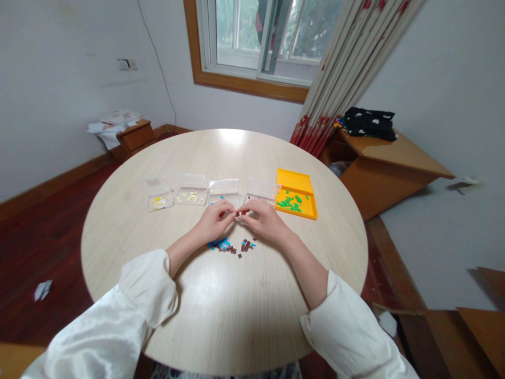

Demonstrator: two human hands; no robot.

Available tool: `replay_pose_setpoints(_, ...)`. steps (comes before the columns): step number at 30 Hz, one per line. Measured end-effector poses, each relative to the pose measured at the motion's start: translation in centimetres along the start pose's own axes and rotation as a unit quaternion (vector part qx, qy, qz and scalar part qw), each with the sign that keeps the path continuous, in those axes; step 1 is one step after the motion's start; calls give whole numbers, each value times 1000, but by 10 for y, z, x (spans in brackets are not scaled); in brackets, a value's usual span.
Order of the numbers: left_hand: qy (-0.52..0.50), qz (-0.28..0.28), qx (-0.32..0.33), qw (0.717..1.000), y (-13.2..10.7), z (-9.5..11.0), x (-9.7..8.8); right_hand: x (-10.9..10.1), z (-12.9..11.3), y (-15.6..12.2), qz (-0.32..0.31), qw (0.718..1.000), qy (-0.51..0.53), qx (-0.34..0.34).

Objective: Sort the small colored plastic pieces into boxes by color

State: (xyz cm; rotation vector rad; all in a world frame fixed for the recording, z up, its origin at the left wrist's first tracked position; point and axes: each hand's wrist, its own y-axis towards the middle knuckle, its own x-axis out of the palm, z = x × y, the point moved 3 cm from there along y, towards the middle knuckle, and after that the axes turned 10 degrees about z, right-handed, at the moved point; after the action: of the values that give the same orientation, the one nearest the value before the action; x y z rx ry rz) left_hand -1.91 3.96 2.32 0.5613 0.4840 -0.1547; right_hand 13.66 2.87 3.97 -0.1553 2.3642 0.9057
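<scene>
My left hand [215,221] and my right hand [262,218] meet fingertip to fingertip above the middle of the table. Both are closed in a pinch around a small brown piece [238,213], mostly hidden by the fingers. Below them on the tabletop lies a loose pile of small blue pieces [221,243], with brown pieces [246,245] scattered beside it. Just behind my hands stand two clear plastic boxes with raised lids: one box [223,185] with a few blue bits, another box [262,185] with brown bits. My hands partly cover both boxes.
An orange case [295,180] with green pieces [290,202] lies open at the right. To the left are two more clear boxes, one [191,181] with pale yellow pieces, one [160,208] with yellow pieces. Everything rests on a round wooden table [236,310].
</scene>
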Motion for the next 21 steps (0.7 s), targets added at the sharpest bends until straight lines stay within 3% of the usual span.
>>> replay_pose_setpoints(7,-14,20,-5,1000,0,2,-2,-2,-2,0,10,1000,-13,-20)
replay_pose_setpoints(13,-8,24,-8,1000,0,4,-3,-9,2,3,67,995,-77,-13)
replay_pose_setpoints(16,-8,-14,10,1000,-1,6,-1,-13,7,4,114,986,-117,18)
replay_pose_setpoints(21,-20,-134,71,988,-9,11,7,-19,16,4,170,970,-157,78)
